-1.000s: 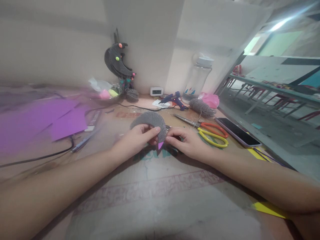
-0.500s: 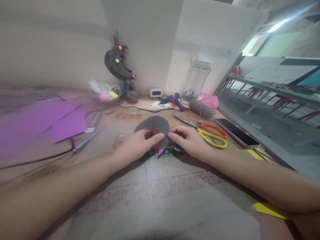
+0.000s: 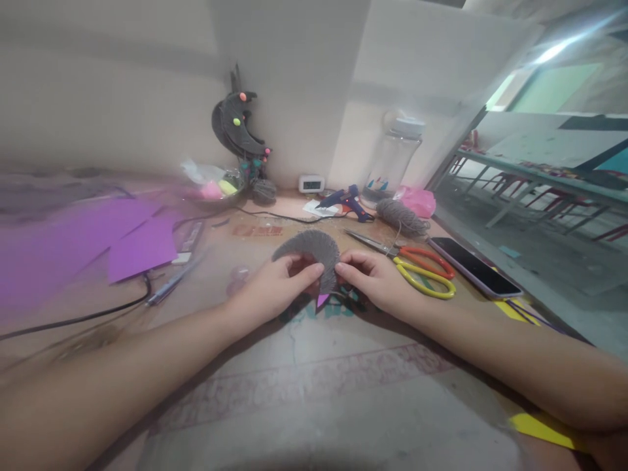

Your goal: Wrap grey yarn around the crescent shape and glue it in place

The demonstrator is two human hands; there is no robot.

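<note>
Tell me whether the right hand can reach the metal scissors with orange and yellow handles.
Likely yes: the scissors lie just beside the right hand, with nothing seen blocking the way. It is at the edge of the grey yarn-wrapped crescent, though, and would have to leave that first.

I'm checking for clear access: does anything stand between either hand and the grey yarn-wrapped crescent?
Nothing visible does. The left hand grips the grey crescent, and the right hand's fingertips are right at its edge; the orange-and-yellow-handled scissors lie aside.

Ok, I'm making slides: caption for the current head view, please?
Left hand grips a grey crescent with purple tip; right hand at its edge, scissors nearby.
</note>
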